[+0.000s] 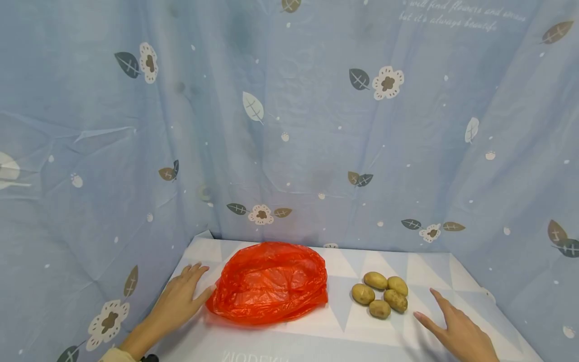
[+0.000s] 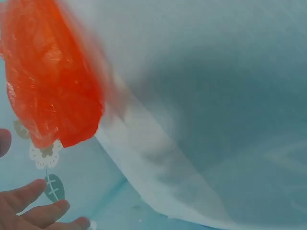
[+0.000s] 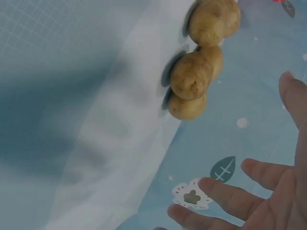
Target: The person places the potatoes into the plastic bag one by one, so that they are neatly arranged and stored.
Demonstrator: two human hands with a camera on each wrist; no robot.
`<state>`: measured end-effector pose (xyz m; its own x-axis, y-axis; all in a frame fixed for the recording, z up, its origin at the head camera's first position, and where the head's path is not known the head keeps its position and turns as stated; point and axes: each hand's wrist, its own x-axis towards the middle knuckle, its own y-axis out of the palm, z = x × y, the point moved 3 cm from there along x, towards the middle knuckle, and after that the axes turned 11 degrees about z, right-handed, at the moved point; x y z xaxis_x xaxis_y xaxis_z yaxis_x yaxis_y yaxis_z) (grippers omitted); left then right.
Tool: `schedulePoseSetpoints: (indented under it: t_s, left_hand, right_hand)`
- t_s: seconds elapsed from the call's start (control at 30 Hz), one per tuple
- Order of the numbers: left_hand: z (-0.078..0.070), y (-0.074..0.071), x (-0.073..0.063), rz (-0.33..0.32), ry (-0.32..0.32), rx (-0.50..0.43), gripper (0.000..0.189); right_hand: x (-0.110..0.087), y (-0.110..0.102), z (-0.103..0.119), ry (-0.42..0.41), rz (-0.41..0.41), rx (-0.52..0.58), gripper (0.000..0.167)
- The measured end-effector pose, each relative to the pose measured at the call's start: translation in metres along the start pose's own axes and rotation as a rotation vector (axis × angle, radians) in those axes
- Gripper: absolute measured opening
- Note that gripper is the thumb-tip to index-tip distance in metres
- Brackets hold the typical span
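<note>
A red plastic bag [image 1: 271,281] lies on the table with its wide mouth spread and facing the head camera. Just left of it is my left hand [image 1: 178,296], fingers extended, the thumb tip right at the bag's edge. In the left wrist view the bag [image 2: 53,81] fills the upper left, with my fingertips below it. Several potatoes [image 1: 379,308] sit in a tight cluster right of the bag. My right hand [image 1: 461,329] hovers to their right with fingers spread, holding nothing. The right wrist view shows the potatoes [image 3: 192,76] beyond my spread fingers.
The table [image 1: 312,342] wears a white and pale blue cloth with triangles and printed lettering. Blue curtains [image 1: 316,166] with flowers and leaves enclose it at the back and both sides. A light sleeve cuff [image 1: 116,356] shows at my left wrist.
</note>
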<state>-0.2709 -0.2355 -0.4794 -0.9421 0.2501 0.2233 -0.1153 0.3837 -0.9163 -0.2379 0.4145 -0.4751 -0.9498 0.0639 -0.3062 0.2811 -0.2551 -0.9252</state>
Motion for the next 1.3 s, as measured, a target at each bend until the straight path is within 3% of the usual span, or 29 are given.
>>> schedulePoseSetpoints:
  t_s: [0.1, 0.27, 0.37, 0.7, 0.87, 1.3]
  left_hand:
    - [-0.001, -0.001, 0.002, 0.009, -0.013, -0.101, 0.058]
    - [-0.002, 0.004, 0.007, 0.138, -0.117, -0.242, 0.065]
    - [-0.002, 0.009, 0.009, 0.187, -0.141, -0.287, 0.067]
    - [-0.005, 0.019, 0.017, 0.15, -0.053, -0.395, 0.058]
    - [-0.007, 0.024, 0.019, 0.185, -0.075, -0.49, 0.054]
    - [0.0, 0.038, 0.025, 0.228, -0.127, -0.601, 0.055]
  right_hand:
    - [0.0, 0.003, 0.001, 0.003, 0.007, 0.014, 0.109]
    - [0.001, 0.007, 0.004, -0.018, -0.002, 0.019, 0.104]
    - [0.004, 0.01, 0.006, -0.027, -0.005, 0.024, 0.101]
    - [0.012, 0.019, 0.01, -0.022, -0.004, 0.027, 0.097]
    - [0.016, 0.025, 0.012, -0.026, -0.005, 0.035, 0.095]
    - [0.025, 0.036, 0.022, -0.059, -0.04, 0.071, 0.084]
